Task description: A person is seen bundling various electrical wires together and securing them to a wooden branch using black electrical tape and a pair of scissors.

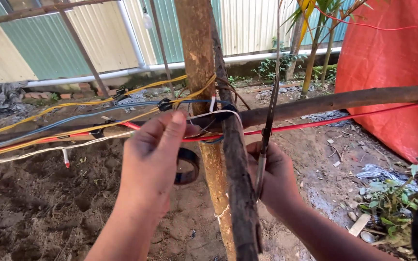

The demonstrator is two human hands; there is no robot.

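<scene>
Wires (73, 126), yellow, blue, red, white, run leftward from my left fingers, bundled at wooden post (197, 53) just beyond fingertips. Dark branch (238, 183) crosses between my two hands. Left hand (153, 154): fingers pinch white wire at post, black tape roll (187, 166) hangs below them. Right hand (276, 176): fingers clenched around scissors (266, 140), blades up.
</scene>
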